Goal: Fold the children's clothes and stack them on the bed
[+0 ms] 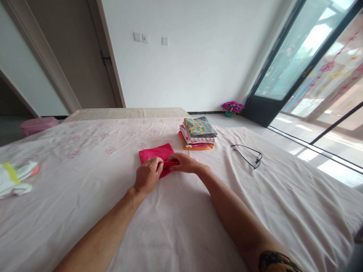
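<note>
A folded pink-red cloth (pixel 155 153) lies on the pale pink bedsheet (pixel 176 219) in the middle of the bed. My left hand (pixel 148 174) rests on its near left corner with the fingers curled and pinching the cloth's near edge. My right hand (pixel 185 163) pinches the same edge from the right, fingers closed on the fabric. The two hands almost touch each other. Just beyond, to the right, stands a stack of folded patterned cloths (pixel 197 133).
A pair of glasses (pixel 249 156) lies on the sheet to the right. Crumpled white and yellow cloths (pixel 14 178) sit at the bed's left edge. A potted pink flower (pixel 232 107) stands on the floor by the glass door (pixel 297 64).
</note>
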Available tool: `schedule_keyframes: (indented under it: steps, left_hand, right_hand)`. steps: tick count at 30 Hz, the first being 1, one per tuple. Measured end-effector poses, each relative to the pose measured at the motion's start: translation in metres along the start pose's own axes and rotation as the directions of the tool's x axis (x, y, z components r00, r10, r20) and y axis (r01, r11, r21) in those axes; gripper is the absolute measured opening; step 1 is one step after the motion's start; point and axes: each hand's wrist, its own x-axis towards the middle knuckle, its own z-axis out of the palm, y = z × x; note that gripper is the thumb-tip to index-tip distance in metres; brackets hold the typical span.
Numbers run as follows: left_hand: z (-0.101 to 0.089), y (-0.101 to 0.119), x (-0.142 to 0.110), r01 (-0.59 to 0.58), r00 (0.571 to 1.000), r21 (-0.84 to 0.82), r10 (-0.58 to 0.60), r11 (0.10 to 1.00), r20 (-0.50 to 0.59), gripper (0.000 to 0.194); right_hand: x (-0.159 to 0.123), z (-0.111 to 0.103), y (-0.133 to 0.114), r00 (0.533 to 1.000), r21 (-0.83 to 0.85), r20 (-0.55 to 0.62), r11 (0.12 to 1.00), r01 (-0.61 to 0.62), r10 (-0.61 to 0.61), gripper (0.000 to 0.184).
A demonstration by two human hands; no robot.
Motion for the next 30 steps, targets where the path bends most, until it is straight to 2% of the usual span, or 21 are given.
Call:
schedule_keyframes:
  steps: [4, 8, 14, 18, 25, 30]
  left_hand:
    - [0.001, 0.0, 0.0, -0.018, 1.0, 0.011, 0.018, 1.0, 0.012, 0.013]
    - [0.0, 0.002, 0.0, -0.065, 0.997, 0.028, 0.064, 0.997, 0.05, 0.008]
    - [-0.002, 0.004, 0.001, -0.081, 0.989, 0.004, 0.08, 0.997, 0.125, 0.019]
    - [-0.002, 0.005, 0.002, -0.075, 0.985, 0.022, 0.07, 0.997, 0.159, 0.014]
    - [-0.002, 0.006, 0.004, 0.015, 0.994, -0.027, -0.012, 1.0, 0.108, 0.009]
    - [0.0, 0.005, 0.003, -0.021, 0.996, -0.058, 0.026, 0.998, 0.09, 0.007]
  right_hand:
    - [0.0, 0.002, 0.005, 0.999, 0.226, 0.023, 0.974, -0.032, 0.027, 0.027]
    - [0.002, 0.007, 0.011, 0.998, 0.269, -0.004, 0.962, -0.057, 0.06, 0.027]
    - [0.005, 0.012, 0.015, 0.997, 0.218, -0.039, 0.975, -0.051, 0.061, 0.027]
    - [0.006, 0.013, 0.015, 0.997, 0.184, -0.038, 0.981, -0.062, 0.07, 0.027]
    - [0.006, 0.017, 0.008, 0.986, 0.023, -0.112, 0.992, -0.125, 0.127, 0.025]
    - [0.008, 0.022, 0.001, 0.973, -0.128, -0.195, 0.98, -0.151, 0.125, 0.025]
